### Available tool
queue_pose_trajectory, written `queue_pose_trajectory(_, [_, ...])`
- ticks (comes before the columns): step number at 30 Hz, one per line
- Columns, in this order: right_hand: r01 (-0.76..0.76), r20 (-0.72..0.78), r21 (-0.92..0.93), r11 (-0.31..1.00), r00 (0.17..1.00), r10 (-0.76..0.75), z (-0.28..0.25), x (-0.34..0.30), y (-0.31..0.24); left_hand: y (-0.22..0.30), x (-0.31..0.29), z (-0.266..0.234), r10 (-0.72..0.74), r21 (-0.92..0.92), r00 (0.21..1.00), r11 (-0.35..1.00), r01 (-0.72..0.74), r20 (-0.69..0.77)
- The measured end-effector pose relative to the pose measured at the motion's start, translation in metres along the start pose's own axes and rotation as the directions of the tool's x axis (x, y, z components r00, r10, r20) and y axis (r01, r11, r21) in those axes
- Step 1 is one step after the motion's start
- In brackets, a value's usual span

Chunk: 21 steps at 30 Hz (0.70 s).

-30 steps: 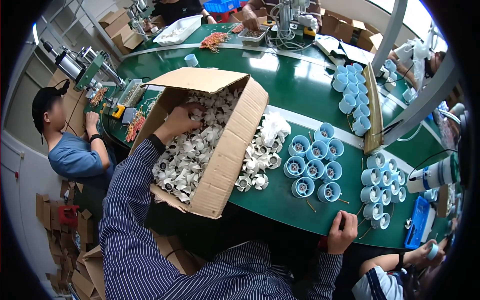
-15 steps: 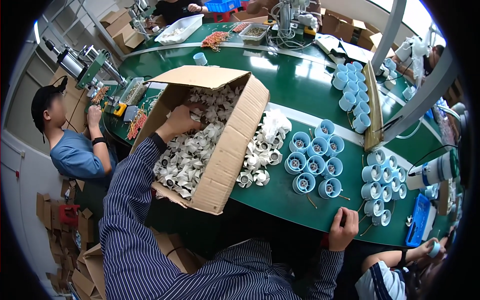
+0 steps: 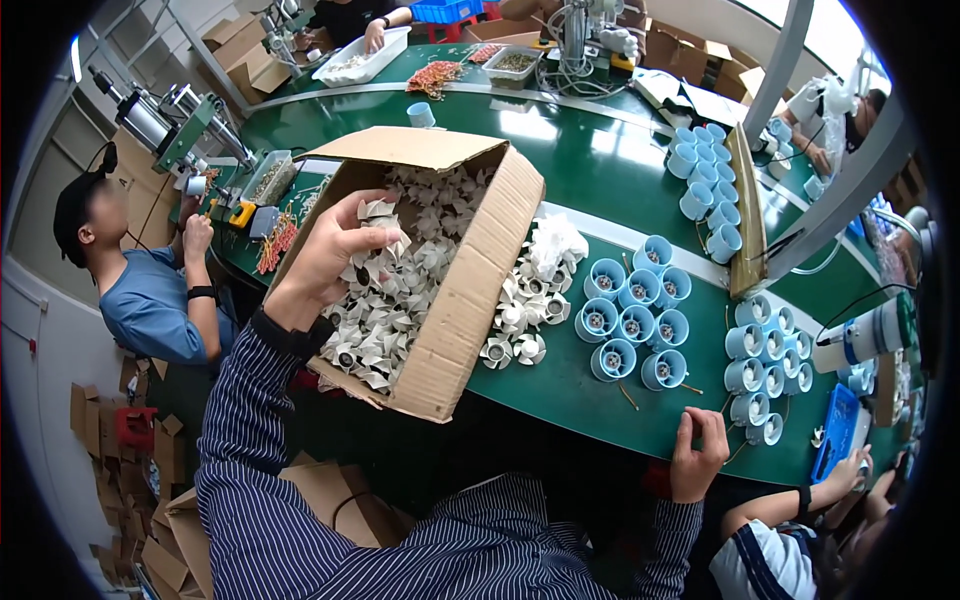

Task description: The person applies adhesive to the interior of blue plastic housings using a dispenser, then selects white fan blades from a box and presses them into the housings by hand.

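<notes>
At ten o'clock the left hand (image 3: 322, 252) pinches at least one white fan wheel (image 3: 380, 214) between thumb and fingers, above the carton (image 3: 485, 280); a light grip should keep it unbent; the right hand (image 3: 698, 458) curls at four; whether around anything, I cannot tell.

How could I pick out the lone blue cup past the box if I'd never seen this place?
On the green table, find the open cardboard box of white fan pieces, with the person's left hand over it. Just beyond its far flap is a small light-blue cup. Unlike the blue cups clustered to the right, it sits alone.
</notes>
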State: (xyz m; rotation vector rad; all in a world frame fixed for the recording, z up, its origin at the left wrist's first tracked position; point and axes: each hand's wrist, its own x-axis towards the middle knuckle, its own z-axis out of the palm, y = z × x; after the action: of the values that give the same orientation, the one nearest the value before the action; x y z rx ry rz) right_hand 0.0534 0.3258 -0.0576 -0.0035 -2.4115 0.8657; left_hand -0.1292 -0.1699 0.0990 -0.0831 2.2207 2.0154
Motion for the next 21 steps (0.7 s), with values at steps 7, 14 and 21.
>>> queue_pose_trajectory(7, [0.153,0.186,0.301,0.941,0.959,-0.215,-0.012,0.078,-0.09,0.01,-0.029,0.086,-0.036,-0.22,0.939,0.968,0.117,0.342])
queue_pose_trajectory(14, [-0.066,0.312,0.616,0.785,0.936,-0.166,0.028,0.1,-0.133,0.009,-0.048,0.178,-0.148,-0.189,0.826,0.938,0.292,0.544])
queue_pose_trajectory(21, [-0.442,0.575,0.595,0.671,0.818,0.029,0.022,0.11,-0.123,0.003,-0.033,0.187,-0.246,-0.131,0.781,0.914,0.384,0.574])
